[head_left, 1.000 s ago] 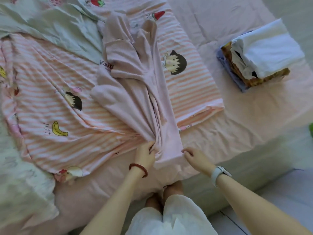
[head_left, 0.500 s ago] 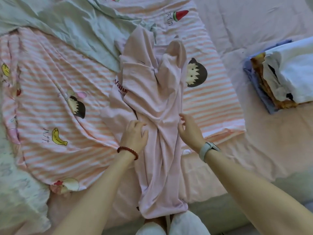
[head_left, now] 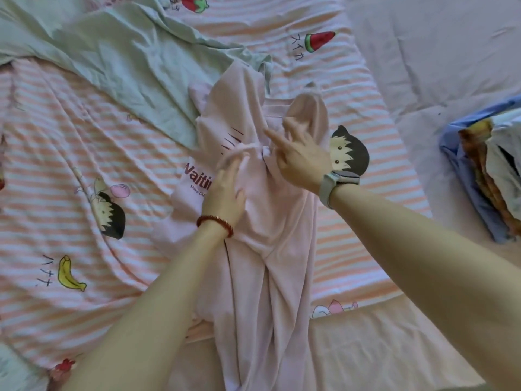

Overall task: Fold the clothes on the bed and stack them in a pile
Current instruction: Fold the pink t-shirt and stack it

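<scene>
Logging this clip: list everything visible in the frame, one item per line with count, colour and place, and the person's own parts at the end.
pink T-shirt: 1, pale pink with red lettering, bunched lengthwise at centre of the bed, on the striped quilt
striped quilt: 1, pink-and-white stripes with cartoon prints, across left and centre
green sheet: 1, pale green, upper left, over the quilt
bed sheet: 1, pale pink, right and near edge
pile of folded clothes: 1 pile, blue, orange-brown and white, right edge
bracelet: 1, dark red beads, left wrist
watch: 1, grey, right wrist
left hand: on the shirt, fingers extended into a fold
right hand: on the shirt's upper part, forefinger extended
</scene>
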